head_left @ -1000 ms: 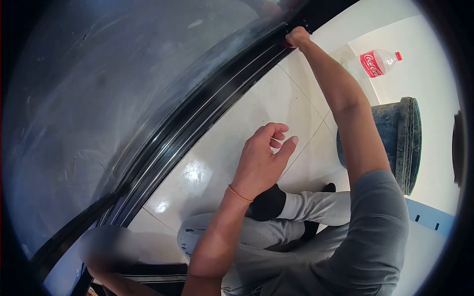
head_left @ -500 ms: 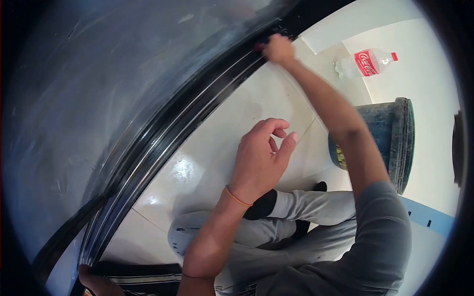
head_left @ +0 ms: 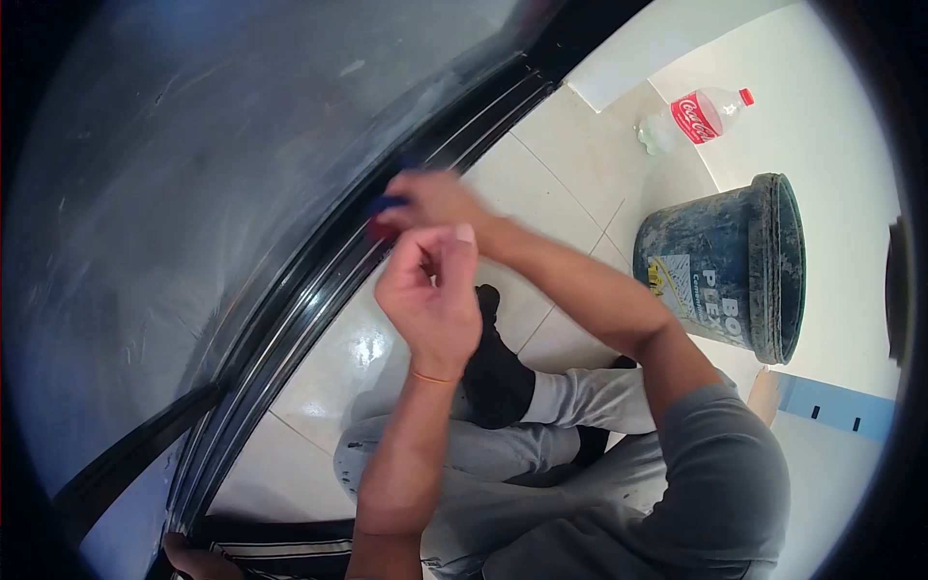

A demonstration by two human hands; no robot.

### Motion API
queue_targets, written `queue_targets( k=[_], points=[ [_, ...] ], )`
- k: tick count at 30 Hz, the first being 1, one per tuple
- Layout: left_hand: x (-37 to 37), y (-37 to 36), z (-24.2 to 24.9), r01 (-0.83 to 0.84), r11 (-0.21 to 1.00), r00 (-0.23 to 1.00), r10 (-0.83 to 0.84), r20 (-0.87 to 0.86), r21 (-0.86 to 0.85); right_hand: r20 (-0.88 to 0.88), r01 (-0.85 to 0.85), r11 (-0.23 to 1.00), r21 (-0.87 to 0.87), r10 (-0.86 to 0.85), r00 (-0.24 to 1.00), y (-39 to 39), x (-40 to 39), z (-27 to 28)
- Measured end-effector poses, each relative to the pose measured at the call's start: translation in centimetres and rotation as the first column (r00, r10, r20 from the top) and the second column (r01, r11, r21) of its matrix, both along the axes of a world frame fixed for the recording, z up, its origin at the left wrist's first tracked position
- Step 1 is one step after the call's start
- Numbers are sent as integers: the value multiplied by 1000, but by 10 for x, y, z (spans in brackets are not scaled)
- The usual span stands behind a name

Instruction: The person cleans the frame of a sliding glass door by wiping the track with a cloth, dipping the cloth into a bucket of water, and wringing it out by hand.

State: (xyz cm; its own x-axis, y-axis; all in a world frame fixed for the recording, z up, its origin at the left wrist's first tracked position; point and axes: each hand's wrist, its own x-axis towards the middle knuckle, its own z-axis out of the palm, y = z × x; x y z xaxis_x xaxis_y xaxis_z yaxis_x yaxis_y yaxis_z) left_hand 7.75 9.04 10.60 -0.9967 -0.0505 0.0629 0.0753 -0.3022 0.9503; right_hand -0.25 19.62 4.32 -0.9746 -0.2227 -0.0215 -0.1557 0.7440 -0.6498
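Note:
My right hand [head_left: 437,198] is blurred and pressed against the black sliding-door track [head_left: 319,280] at the foot of a large glass pane [head_left: 193,193]. It is closed on a small blue-and-red tool [head_left: 387,208], too blurred to make out. My left hand [head_left: 430,295] hovers just below it over the tiled floor. Its fingers are loosely curled with the thumb up, and it holds nothing. A thin orange band circles the left wrist.
A dirty dark bucket [head_left: 735,261] stands on the white tiles at right, with a Coca-Cola bottle [head_left: 691,118] lying beyond it. My legs in grey trousers [head_left: 541,454] and black socks are folded below. Another person's hand [head_left: 184,559] touches the track at bottom left.
My right hand has slid with the tool down along the track from the far end toward me. My left hand has risen and curled closer to it.

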Motion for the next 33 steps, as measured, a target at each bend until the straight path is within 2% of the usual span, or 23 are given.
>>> queue_targets(
  k=[1,2,3,5,6,9,10,11,14,15,18,21,22,23,26,28,29,31,33],
  points=[
    [4,0,-1,10,999,1000,-9,-29,31,-138,91,996,5,-90,986,34,-3,4],
    [4,2,-1,22,999,998,-20,-52,43,-14,230,944,-236,-240,971,68,-8,11],
    [4,5,-2,32,998,997,-28,-76,54,-207,424,903,66,-404,891,99,-17,17],
    [4,8,-2,62,995,995,-56,-85,74,-402,552,827,111,-471,785,171,-45,5],
    [4,9,-3,81,995,994,-76,-80,60,-392,650,746,144,-561,729,198,-64,-4],
    [3,13,-6,132,991,990,-130,-54,34,-366,744,647,166,-660,656,251,-114,-44],
    [2,13,-8,144,989,989,-143,-36,31,-343,767,616,182,-691,636,257,-126,-53],
    [2,13,-9,157,987,988,-156,-18,26,-243,796,570,204,-758,606,261,-134,-65],
    [-2,9,-8,190,982,982,-190,11,6,-273,863,481,158,-818,506,250,-137,-90],
    [-2,8,-9,194,981,981,-194,18,12,-308,861,493,128,-805,507,245,-136,-91],
    [1,14,-8,228,973,972,-230,46,37,-241,851,507,134,-817,524,239,-132,-84],
    [6,19,-5,269,962,961,-271,53,41,-260,810,551,201,-767,587,206,-116,-80],
    [6,21,-6,270,962,962,-271,31,34,-393,742,648,171,-646,655,201,-106,-94],
    [7,24,-6,270,962,963,-271,6,28,-382,717,652,248,-614,691,173,-91,-81],
    [10,26,-6,264,964,964,-264,22,30,-334,543,821,175,-470,817,103,-52,-60],
    [14,27,-6,221,975,975,-221,-4,17,-297,431,891,145,-376,878,60,-36,-47],
    [15,28,-6,199,980,980,-199,-20,11,-211,386,905,176,-349,913,39,-29,-42],
    [18,26,-5,93,996,990,-94,-103,-7,-175,222,937,269,-179,968,7,-20,-43],
    [18,23,-3,10,1000,985,-12,-170,-11,24,84,983,162,-89,996,-22,-10,-33]
  ],
)
